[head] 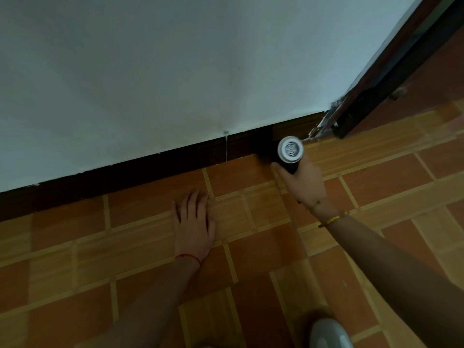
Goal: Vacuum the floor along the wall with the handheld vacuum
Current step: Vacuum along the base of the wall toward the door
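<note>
The handheld vacuum (290, 151) is a black cylinder with a round silver vented end facing me. My right hand (302, 184) is wrapped around its body, pointing it down at the foot of the dark skirting board (160, 167), near the corner by the door frame. Its nozzle end is hidden behind the body. My left hand (194, 222) lies flat on the orange floor tiles (150, 247), fingers spread, holding nothing. The white wall (175, 71) rises above the skirting.
A dark wooden door frame (371, 94) stands at the right end of the wall, with chipped paint at its base. A grey rounded object (329, 334) shows at the bottom edge. Tiled floor extends left along the skirting.
</note>
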`<state>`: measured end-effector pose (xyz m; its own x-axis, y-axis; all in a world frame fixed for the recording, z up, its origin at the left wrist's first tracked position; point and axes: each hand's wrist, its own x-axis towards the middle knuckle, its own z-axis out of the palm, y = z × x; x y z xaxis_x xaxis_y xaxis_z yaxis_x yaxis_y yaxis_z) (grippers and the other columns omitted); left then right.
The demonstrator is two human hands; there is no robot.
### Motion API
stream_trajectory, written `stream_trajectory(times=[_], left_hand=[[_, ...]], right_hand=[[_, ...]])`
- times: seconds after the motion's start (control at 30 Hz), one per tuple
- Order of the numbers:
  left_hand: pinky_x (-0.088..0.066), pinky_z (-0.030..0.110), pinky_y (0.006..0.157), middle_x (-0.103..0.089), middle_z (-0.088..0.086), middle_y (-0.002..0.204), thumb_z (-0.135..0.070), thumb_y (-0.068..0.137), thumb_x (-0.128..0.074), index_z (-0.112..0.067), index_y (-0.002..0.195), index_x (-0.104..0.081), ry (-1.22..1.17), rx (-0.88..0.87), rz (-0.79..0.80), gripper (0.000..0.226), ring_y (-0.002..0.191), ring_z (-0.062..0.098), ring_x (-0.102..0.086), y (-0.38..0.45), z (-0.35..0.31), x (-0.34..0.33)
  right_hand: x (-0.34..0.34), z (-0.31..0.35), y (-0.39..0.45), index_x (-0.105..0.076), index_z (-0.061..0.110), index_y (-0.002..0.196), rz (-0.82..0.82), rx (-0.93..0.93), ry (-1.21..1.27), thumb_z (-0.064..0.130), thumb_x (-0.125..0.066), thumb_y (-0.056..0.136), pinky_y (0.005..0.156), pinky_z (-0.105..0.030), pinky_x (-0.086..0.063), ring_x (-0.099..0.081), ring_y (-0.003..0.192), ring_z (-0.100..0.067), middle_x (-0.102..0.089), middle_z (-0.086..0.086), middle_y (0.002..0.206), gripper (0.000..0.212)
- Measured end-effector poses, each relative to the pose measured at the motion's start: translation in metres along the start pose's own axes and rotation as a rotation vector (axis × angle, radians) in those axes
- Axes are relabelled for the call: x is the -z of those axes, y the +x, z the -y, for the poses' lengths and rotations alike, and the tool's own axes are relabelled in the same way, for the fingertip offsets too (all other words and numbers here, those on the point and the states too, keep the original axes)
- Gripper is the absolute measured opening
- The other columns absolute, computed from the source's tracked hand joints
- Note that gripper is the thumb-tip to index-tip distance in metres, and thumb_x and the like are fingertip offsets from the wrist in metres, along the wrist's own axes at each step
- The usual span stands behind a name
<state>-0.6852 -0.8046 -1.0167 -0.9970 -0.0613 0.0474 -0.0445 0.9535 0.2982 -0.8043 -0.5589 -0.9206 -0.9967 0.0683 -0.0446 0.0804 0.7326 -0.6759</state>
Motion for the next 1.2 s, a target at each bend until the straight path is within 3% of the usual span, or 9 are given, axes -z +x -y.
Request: stream_trajectory(times=[0.13,0.3,0.43,0.57,0.73,0.87,1.03,1.2], left_hand=[[-0.017,0.059,0.118,-0.042,0.01,0.149,-0.031,0.095,-0.038,-0.014,0.143,-0.043,-0.017,0.0,-0.021,0.052,0.14,0.029,-0.034,0.0,-0.002,0.0],[-0.017,0.06,0.118,-0.042,0.01,0.149,-0.031,0.095,-0.036,-0.013,0.143,-0.044,-0.042,0.002,-0.027,0.052,0.141,0.029,-0.034,0.0,-0.003,0.001],[-0.016,0.06,0.118,-0.042,0.01,0.149,-0.032,0.095,-0.036,-0.013,0.143,-0.044,-0.045,0.009,-0.014,0.052,0.141,0.03,-0.034,0.001,-0.004,0.0],[-0.016,0.059,0.118,-0.043,0.012,0.148,-0.031,0.095,-0.036,-0.012,0.142,-0.045,-0.026,0.008,-0.018,0.051,0.14,0.03,-0.034,0.0,-0.007,0.001],[-0.014,0.057,0.12,-0.042,0.012,0.149,-0.031,0.096,-0.032,-0.012,0.144,-0.042,0.02,0.023,0.017,0.053,0.142,0.03,-0.031,0.0,-0.008,0.001],[-0.013,0.055,0.12,-0.04,0.012,0.15,-0.032,0.096,-0.029,-0.012,0.146,-0.04,0.05,0.03,0.041,0.054,0.142,0.03,-0.03,0.0,-0.008,0.003],[-0.019,0.059,0.118,-0.04,0.013,0.15,-0.032,0.095,-0.028,-0.011,0.146,-0.038,0.072,0.051,0.07,0.056,0.143,0.031,-0.03,0.0,-0.013,0.006],[-0.018,0.059,0.118,-0.038,0.015,0.15,-0.032,0.09,-0.026,-0.009,0.145,-0.038,0.064,0.106,0.08,0.061,0.143,0.033,-0.029,0.003,-0.024,0.007]], right_hand=[[-0.016,0.012,-0.007,-0.044,0.013,0.137,0.183,0.142,-0.067,0.045,-0.068,0.085,0.075,-0.023,-0.047,-0.066,0.101,-0.02,-0.068,-0.004,0.116,0.066],[0.014,-0.017,0.008,-0.044,0.011,0.138,0.001,0.013,-0.036,0.043,-0.069,0.085,0.074,-0.027,-0.047,-0.065,0.104,-0.028,-0.068,-0.011,0.118,0.066],[0.038,-0.044,0.023,-0.042,0.011,0.141,-0.105,-0.094,-0.029,0.058,-0.062,0.082,0.077,-0.036,-0.051,-0.066,0.102,-0.037,-0.069,-0.014,0.116,0.078],[0.032,-0.038,0.019,-0.036,0.011,0.143,-0.085,-0.069,-0.031,0.044,-0.067,0.086,0.077,-0.038,-0.05,-0.063,0.106,-0.039,-0.067,-0.017,0.118,0.073],[0.025,-0.031,0.014,-0.041,0.012,0.139,0.015,0.018,0.02,0.044,-0.068,0.086,0.081,-0.039,-0.054,-0.065,0.106,-0.033,-0.067,-0.012,0.119,0.068],[0.033,-0.051,0.026,-0.044,0.008,0.138,-0.064,-0.047,0.015,0.049,-0.067,0.085,0.073,-0.033,-0.049,-0.065,0.102,-0.034,-0.069,-0.015,0.114,0.07],[0.052,-0.073,0.039,-0.044,0.009,0.139,-0.171,-0.166,0.023,0.052,-0.065,0.084,0.074,-0.038,-0.05,-0.064,0.103,-0.039,-0.069,-0.017,0.114,0.072],[0.04,-0.056,0.025,-0.041,0.014,0.14,-0.001,-0.028,0.037,0.049,-0.067,0.084,0.077,-0.037,-0.052,-0.065,0.103,-0.034,-0.069,-0.013,0.115,0.071]])
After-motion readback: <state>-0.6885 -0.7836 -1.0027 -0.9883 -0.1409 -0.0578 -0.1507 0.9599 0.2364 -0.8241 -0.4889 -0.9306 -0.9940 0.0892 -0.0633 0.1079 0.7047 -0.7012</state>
